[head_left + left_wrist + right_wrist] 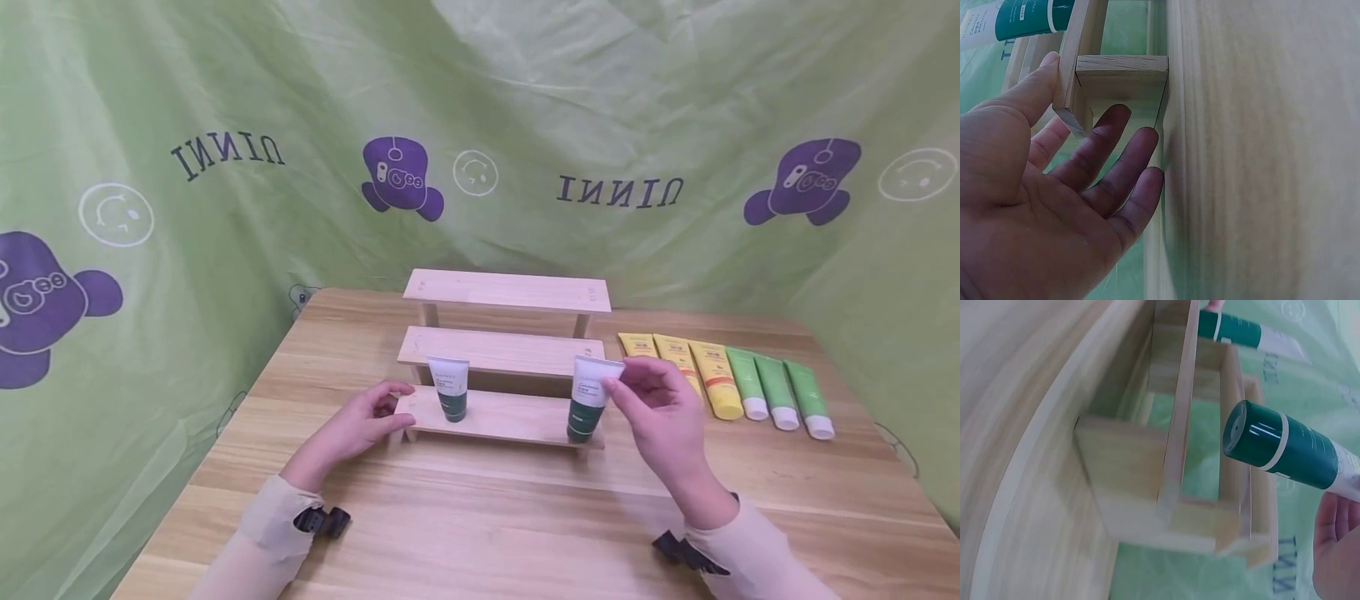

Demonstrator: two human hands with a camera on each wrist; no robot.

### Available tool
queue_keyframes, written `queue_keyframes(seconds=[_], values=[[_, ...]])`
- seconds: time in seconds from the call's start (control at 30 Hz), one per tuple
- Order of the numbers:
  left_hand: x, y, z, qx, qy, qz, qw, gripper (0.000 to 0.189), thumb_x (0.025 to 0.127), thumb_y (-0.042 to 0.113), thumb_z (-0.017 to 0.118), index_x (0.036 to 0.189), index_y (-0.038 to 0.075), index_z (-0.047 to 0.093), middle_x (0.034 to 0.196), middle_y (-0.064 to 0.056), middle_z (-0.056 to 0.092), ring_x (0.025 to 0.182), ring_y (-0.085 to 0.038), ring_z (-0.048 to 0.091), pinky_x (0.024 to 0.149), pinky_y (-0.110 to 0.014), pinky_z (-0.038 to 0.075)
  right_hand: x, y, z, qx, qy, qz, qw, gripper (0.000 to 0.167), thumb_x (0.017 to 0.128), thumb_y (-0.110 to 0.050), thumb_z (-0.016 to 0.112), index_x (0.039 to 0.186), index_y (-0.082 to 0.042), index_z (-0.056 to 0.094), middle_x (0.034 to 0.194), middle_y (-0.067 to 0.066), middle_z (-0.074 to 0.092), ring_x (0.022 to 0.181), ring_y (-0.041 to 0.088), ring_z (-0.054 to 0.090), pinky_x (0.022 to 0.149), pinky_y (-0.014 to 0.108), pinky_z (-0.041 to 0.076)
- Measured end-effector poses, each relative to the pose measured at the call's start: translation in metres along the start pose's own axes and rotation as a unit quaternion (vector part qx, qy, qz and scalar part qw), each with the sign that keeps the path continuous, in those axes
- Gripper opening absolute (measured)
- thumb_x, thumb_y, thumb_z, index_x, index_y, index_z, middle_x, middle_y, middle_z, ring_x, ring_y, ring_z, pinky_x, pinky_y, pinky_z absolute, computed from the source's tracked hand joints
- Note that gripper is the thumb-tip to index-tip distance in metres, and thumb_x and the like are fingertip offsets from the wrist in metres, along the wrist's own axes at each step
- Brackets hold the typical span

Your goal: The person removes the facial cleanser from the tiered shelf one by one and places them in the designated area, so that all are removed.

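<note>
A three-step wooden rack (495, 421) stands on the table. My left hand (372, 422) is at the left end of its lowest step, thumb at the front edge and index finger behind the board; the other fingers hang loosely bent below, as the left wrist view shows. On that step, towards the left, a white and green squeeze tube (452, 390) stands upright on its cap. My right hand (667, 412) pinches a second white and green tube (1297, 450) near its flat white end. Cap down and slightly tilted, this tube hangs over the step's right end.
Right of the rack, several tubes lie in a row on the table (480, 517): yellow tubes (716, 379) nearer the rack, green tubes (776, 392) with white caps farther right. A green printed curtain (510, 100) surrounds the table's back and sides.
</note>
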State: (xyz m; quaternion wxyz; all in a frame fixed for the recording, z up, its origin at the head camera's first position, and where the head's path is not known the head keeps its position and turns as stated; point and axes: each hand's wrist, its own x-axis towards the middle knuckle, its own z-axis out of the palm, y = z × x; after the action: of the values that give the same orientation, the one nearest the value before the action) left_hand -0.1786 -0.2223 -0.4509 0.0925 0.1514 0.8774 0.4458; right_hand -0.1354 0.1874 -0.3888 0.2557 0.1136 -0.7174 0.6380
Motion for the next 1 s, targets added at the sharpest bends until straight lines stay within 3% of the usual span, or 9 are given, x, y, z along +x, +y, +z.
queue_keyframes(seconds=[0.27,0.6,0.83,1.0], values=[[-0.002,-0.003,0.0,0.0,0.003,-0.008,1.0,0.047,0.089,0.032,0.073,0.128,0.012,0.055,0.094,-0.002,0.067,0.086,-0.018,0.062,0.077,-0.037,0.05,0.005,0.007,-0.028,-0.034,0.049,0.044,0.9972,0.034,0.079,0.01,0.076,0.111,0.007,0.065,0.089,0.002,0.068,0.079,0.014,0.063,0.067,0.018,0.054],[-0.001,-0.004,0.0,-0.008,0.0,-0.007,0.9999,0.047,0.09,0.03,0.073,0.129,0.012,0.055,0.095,-0.003,0.067,0.087,-0.019,0.062,0.077,-0.036,0.05,0.009,0.025,-0.055,-0.073,0.078,0.149,0.983,0.038,0.081,-0.005,0.081,0.116,-0.003,0.069,0.094,-0.003,0.07,0.086,0.011,0.063,0.069,0.016,0.054],[0.0,-0.001,-0.001,-0.005,0.001,-0.003,1.0,0.047,0.09,0.03,0.073,0.129,0.012,0.055,0.094,-0.002,0.067,0.087,-0.019,0.062,0.079,-0.038,0.05,0.01,0.04,-0.071,-0.104,0.047,0.186,0.9759,0.043,0.083,-0.011,0.08,0.122,0.0,0.065,0.089,-0.009,0.071,0.08,0.005,0.067,0.067,0.016,0.053],[0.001,0.0,0.0,-0.003,0.0,0.004,1.0,0.047,0.09,0.03,0.073,0.129,0.012,0.055,0.094,-0.002,0.066,0.087,-0.019,0.062,0.079,-0.038,0.05,0.013,0.049,-0.084,-0.088,0.012,0.226,0.97,0.045,0.085,-0.015,0.079,0.124,0.0,0.063,0.088,-0.012,0.07,0.077,0.005,0.068,0.068,0.018,0.055]])
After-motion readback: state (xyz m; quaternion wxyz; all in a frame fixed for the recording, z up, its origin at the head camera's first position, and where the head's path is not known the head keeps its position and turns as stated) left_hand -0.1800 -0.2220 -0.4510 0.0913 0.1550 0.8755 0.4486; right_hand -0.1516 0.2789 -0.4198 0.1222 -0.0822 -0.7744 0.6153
